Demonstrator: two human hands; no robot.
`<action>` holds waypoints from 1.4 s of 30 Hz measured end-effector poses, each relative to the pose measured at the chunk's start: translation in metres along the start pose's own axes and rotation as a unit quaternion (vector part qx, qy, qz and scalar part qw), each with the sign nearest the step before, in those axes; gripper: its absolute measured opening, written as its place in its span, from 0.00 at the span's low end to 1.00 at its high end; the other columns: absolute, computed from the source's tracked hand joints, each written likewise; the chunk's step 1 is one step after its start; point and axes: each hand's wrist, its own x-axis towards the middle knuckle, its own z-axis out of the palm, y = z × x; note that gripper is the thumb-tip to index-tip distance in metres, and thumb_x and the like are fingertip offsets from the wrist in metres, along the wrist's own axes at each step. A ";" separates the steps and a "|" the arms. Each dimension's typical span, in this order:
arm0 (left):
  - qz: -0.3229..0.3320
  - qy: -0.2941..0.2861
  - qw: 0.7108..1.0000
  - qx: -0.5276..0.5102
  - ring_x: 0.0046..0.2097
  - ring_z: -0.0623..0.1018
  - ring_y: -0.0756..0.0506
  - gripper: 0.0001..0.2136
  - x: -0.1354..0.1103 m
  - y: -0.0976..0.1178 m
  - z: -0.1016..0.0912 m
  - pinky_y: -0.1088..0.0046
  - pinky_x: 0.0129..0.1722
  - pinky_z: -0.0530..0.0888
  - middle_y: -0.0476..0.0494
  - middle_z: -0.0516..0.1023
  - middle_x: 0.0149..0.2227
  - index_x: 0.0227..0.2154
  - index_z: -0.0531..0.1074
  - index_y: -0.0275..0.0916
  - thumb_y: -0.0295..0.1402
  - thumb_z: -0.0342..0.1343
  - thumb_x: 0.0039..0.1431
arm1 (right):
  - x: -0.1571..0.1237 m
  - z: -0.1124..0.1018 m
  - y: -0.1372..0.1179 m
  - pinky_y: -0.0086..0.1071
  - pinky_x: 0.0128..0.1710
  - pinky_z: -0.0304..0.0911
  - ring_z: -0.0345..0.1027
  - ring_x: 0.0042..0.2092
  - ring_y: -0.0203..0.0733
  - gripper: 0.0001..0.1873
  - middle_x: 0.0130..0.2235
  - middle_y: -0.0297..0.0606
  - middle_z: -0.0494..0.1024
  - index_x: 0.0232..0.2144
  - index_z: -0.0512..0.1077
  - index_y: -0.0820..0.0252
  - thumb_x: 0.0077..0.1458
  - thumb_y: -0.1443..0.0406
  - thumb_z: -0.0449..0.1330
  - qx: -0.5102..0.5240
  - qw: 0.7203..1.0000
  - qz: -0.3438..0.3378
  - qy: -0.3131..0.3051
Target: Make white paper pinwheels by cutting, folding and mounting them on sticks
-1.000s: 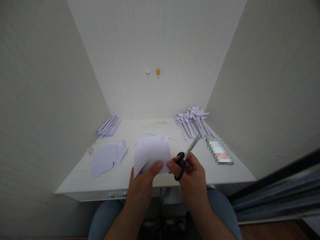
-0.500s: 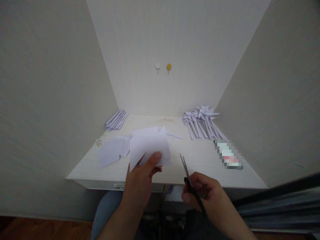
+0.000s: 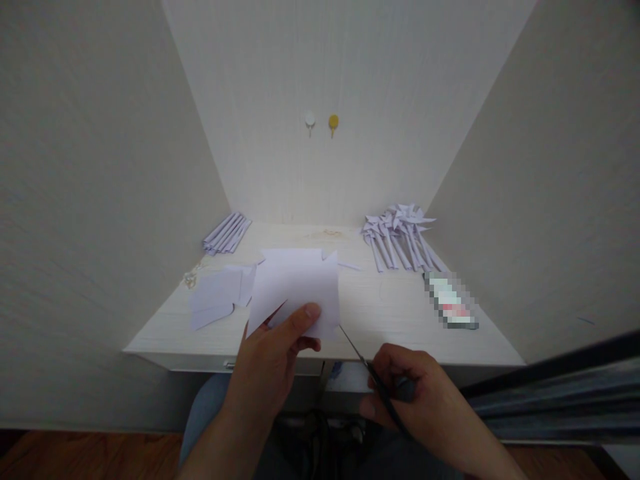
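My left hand [image 3: 280, 343] grips a sheet of white paper [image 3: 297, 283] above the desk's front edge, thumb on top and fingers beneath. A slit runs into the paper from its lower left corner, beside the thumb. In my right hand [image 3: 407, 380] is a pair of black-handled scissors [image 3: 359, 353], pointing up and to the left. Their tips are at the paper's lower right corner; whether they touch it I cannot tell. Loose white paper pieces [image 3: 215, 298] lie on the desk to the left of the held sheet.
Rolled paper sticks [image 3: 227, 233] lie at the desk's back left. Several paper pinwheels [image 3: 400, 233] on sticks lie at the back right, with a blurred-out phone [image 3: 450, 301] in front of them. Walls close in the white desk [image 3: 400, 333] on three sides. Two hooks [image 3: 333, 122] are on the back wall.
The scissors have moved left to the paper's lower right corner, and their blades have come closer together. The held sheet has turned slightly. The whole view has shifted a little.
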 end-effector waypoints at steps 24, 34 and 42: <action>-0.012 -0.016 1.000 0.022 0.30 0.79 0.47 0.17 0.004 -0.003 -0.004 0.76 0.20 0.78 0.48 0.82 0.33 0.40 0.81 0.37 0.32 0.73 0.46 | 0.000 -0.001 0.006 0.30 0.27 0.51 0.54 0.28 0.35 0.14 0.22 0.27 0.65 0.21 0.66 0.58 0.43 0.64 0.70 0.014 1.000 -0.013 -0.015; -0.012 -0.018 0.999 0.027 0.29 0.78 0.49 0.13 0.006 -0.001 -0.006 0.77 0.21 0.77 0.48 0.81 0.32 0.34 0.81 0.37 0.33 0.73 0.46 | 0.000 -0.001 0.006 0.29 0.26 0.49 0.52 0.27 0.34 0.16 0.22 0.25 0.62 0.20 0.64 0.57 0.45 0.64 0.70 0.003 1.000 -0.026 -0.013; -0.002 -0.012 0.999 0.039 0.29 0.78 0.49 0.10 0.006 0.002 -0.005 0.77 0.21 0.77 0.49 0.80 0.31 0.30 0.80 0.37 0.32 0.73 0.45 | 0.001 -0.001 0.005 0.29 0.26 0.48 0.50 0.27 0.34 0.17 0.22 0.25 0.60 0.19 0.62 0.57 0.44 0.63 0.69 0.013 1.000 -0.019 -0.009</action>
